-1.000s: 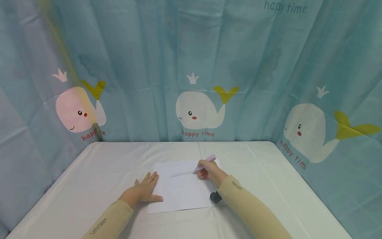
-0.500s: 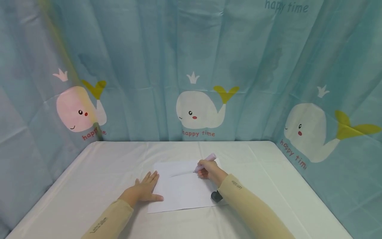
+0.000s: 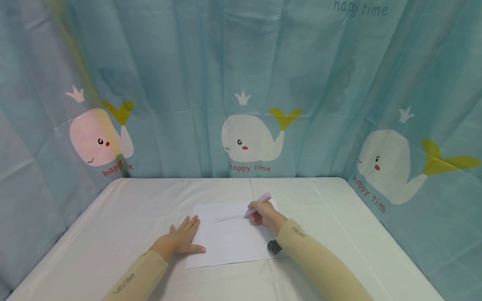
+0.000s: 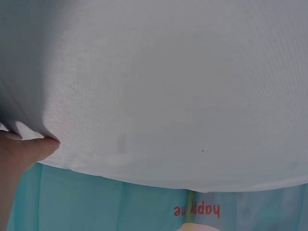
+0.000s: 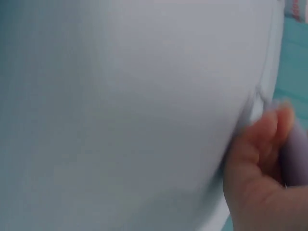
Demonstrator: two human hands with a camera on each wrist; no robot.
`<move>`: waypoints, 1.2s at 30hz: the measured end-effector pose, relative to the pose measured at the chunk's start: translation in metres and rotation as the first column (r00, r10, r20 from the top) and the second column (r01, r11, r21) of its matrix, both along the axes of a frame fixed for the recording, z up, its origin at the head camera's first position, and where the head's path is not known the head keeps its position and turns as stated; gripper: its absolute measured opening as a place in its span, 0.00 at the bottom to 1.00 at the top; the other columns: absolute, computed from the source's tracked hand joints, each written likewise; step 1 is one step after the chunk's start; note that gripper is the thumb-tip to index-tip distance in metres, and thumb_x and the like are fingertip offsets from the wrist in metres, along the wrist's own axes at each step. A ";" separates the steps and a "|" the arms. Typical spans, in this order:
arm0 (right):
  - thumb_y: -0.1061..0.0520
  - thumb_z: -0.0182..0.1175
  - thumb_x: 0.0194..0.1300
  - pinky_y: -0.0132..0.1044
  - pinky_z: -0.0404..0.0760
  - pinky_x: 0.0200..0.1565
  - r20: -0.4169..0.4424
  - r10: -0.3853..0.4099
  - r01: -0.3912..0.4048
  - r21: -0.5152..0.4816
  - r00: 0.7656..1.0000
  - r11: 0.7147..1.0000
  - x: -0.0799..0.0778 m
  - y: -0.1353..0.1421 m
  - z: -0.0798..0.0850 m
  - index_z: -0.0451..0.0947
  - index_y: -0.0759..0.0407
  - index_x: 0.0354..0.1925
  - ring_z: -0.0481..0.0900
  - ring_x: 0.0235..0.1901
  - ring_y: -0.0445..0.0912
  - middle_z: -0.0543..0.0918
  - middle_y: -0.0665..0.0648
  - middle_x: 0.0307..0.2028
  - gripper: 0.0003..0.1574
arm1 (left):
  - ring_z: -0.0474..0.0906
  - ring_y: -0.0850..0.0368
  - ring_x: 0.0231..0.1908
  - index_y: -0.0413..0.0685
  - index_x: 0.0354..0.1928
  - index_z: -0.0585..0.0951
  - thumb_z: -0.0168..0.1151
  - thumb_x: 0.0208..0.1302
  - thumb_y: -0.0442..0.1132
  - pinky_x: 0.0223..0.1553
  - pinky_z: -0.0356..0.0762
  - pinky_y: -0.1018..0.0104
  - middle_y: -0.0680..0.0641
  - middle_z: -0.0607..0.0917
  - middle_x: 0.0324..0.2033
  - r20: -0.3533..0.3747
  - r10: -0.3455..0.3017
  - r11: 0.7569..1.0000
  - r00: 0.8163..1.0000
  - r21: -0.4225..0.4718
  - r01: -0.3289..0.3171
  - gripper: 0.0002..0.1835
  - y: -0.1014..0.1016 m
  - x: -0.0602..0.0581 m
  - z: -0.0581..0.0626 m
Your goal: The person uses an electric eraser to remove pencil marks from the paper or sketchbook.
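Observation:
A sheet of white paper (image 3: 229, 242) lies on the white-covered table. My left hand (image 3: 178, 239) rests palm down at its left edge, fingers spread and thumb over the paper. Between the fingers and thumb of my right hand (image 3: 263, 213) is a thick pale purple marker pen (image 3: 265, 197), leaning with its back end up and to the right. Its dark, thin tip is at the paper's upper part, where a faint grey streak (image 3: 229, 218) runs off to the left. The right wrist view shows the hand and pen blurred at the right edge.
A black rounded object (image 3: 274, 246) shows beside my right wrist, over the paper's right part. The white tablecloth (image 3: 150, 205) spreads around the sheet. Blue curtains (image 3: 180, 104) printed with whales hang behind the table and along both sides.
The marker pen's back end has shifted slightly up and left, and the black object by the right wrist slightly up and right. My left hand has stayed in place.

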State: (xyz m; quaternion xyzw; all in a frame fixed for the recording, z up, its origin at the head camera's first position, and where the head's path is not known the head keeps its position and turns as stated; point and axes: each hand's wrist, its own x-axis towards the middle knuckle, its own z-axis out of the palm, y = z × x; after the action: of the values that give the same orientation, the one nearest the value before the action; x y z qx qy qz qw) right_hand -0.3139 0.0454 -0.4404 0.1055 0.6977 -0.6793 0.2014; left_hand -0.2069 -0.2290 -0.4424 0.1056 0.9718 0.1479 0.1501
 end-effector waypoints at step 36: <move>0.62 0.59 0.61 0.30 0.77 0.22 -0.005 -0.005 0.005 0.018 1.000 1.000 -0.007 -0.007 -0.001 0.75 0.69 0.39 0.74 0.15 0.42 0.78 0.56 0.18 0.10 | 0.40 0.32 0.72 0.30 0.72 0.54 0.66 0.52 0.66 0.60 0.39 0.23 0.32 0.50 0.73 -0.017 -0.002 1.000 1.000 -0.002 0.002 0.59 -0.003 0.002 -0.002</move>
State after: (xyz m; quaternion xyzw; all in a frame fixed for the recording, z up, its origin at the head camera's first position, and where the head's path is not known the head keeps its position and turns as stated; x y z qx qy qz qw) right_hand -0.3205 0.0385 -0.4409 0.1072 0.7042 -0.6736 0.1970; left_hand -0.2052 -0.2324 -0.4444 0.1077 0.9731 0.1457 0.1420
